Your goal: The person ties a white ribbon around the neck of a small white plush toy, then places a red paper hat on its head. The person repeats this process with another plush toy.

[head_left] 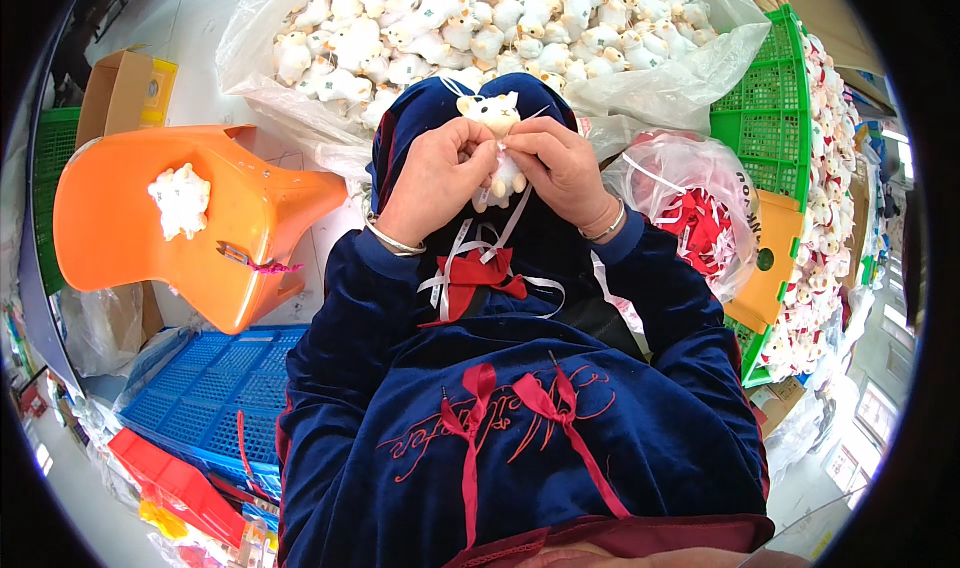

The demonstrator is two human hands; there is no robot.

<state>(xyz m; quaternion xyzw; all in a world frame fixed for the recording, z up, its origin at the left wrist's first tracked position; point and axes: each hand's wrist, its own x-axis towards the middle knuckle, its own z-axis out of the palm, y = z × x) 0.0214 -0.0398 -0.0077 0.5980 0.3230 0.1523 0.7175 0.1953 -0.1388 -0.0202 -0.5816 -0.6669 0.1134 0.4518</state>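
Observation:
Between my knees stands a small white plush toy [491, 115] with cream ears and feet. My left hand [440, 173] is closed at its neck, thumb and fingertips pinched together. Against the other side of the neck, my right hand [562, 171] pinches with its fingertips; a thin white ribbon end shows just above its fingers. The fingertips of both hands nearly meet and hide most of what they grip. On my lap below lie red fabric pieces [480, 286] and loose white ribbons [462, 250].
A big clear bag [250, 53] of white plush toys spreads ahead. At left, an orange stool [110, 203] bears one plush toy [180, 202] and thread snips [236, 254]. A bag of red pieces [700, 230] and a green crate [765, 88] stand right; a blue crate [215, 393] lies lower left.

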